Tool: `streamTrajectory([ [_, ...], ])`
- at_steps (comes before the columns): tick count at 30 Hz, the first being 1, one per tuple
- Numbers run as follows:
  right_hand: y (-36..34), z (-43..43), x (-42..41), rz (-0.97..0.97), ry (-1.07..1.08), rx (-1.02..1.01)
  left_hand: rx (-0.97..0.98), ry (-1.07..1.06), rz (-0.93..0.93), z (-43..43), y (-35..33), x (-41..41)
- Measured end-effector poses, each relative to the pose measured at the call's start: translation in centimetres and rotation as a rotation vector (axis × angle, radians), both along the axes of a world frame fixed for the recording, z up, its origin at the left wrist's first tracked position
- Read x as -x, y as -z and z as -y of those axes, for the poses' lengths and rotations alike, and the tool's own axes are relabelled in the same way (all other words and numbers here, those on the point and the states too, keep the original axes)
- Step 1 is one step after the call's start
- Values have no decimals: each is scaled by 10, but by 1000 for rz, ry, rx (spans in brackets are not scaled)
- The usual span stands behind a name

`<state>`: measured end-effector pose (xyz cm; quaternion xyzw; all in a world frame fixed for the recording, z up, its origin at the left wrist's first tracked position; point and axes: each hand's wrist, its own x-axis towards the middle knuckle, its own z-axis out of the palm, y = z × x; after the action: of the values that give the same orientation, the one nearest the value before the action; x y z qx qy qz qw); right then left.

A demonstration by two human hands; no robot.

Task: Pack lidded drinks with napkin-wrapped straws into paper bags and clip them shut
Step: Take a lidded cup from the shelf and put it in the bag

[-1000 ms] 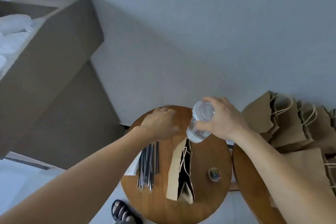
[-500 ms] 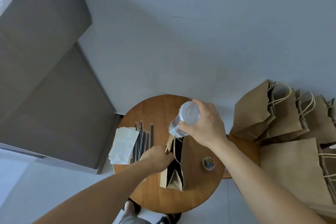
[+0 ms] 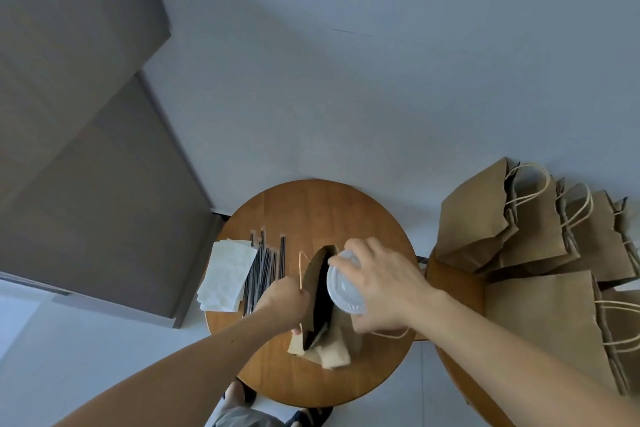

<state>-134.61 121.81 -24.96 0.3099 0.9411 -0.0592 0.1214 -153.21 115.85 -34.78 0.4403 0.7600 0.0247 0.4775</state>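
Observation:
A brown paper bag stands open on the round wooden table. My left hand grips the bag's left rim and holds its mouth apart. My right hand holds a clear lidded drink cup from above, right at the bag's opening, its lower part hidden inside. Black straws lie in a row left of the bag, beside a stack of white napkins.
Several brown paper bags with twine handles lean together on a second wooden table at the right. A grey cabinet rises at the left. My feet show under the table's near edge.
My right hand brought the cup down from above the bag into its mouth. My left hand moved from the table's far side to the bag's rim and pulled it open.

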Motion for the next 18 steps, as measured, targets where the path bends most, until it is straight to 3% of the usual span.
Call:
streamTrajectory([
  [2,16,4,6,64,-97,29,-19,70,42,1,-10,-4],
  [4,29,5,6,42,-58,93,-29,127,53,4,-17,-4],
  [8,41,11,4,-209,420,272,-23,132,64,8,-24,7],
  [11,41,15,7,-406,728,274,-16,143,46,10,-23,13],
  [18,38,14,16,-697,1013,444,-41,245,-8,4,-7,17],
])
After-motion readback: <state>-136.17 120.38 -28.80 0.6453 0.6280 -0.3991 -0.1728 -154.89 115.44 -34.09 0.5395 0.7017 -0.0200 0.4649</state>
